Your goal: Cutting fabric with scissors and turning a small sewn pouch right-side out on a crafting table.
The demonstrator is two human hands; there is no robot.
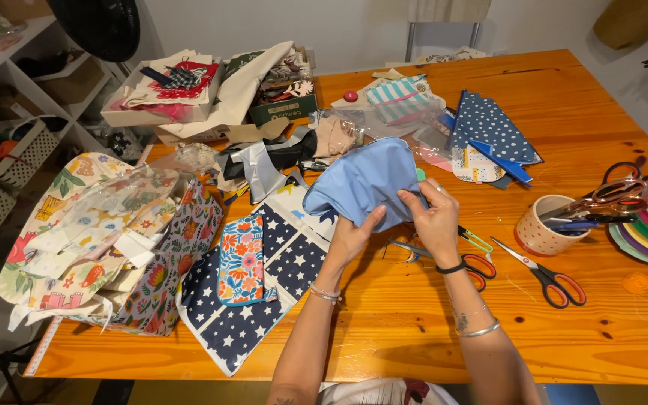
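Floral bag (pixel 84 232) slumps at the tabletop's (pixel 384 330) left edge, contents hidden. Left hand (pixel 350 238) pinches the blue cloth's (pixel 365 184) lower edge; right hand (pixel 435 217) grips its right side, fingers closed, holding it raised above the tabletop centre for handling. Scissors (pixel 545 274) lie right, within reach; cup (pixel 541 225) contents tangled, unclear.

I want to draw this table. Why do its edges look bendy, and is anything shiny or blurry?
Head view: the wide lens bows the table edges; soft glare sits on the wood near the scissors; both hands, left and right, and the blue cloth look sharp; shadows are faint.
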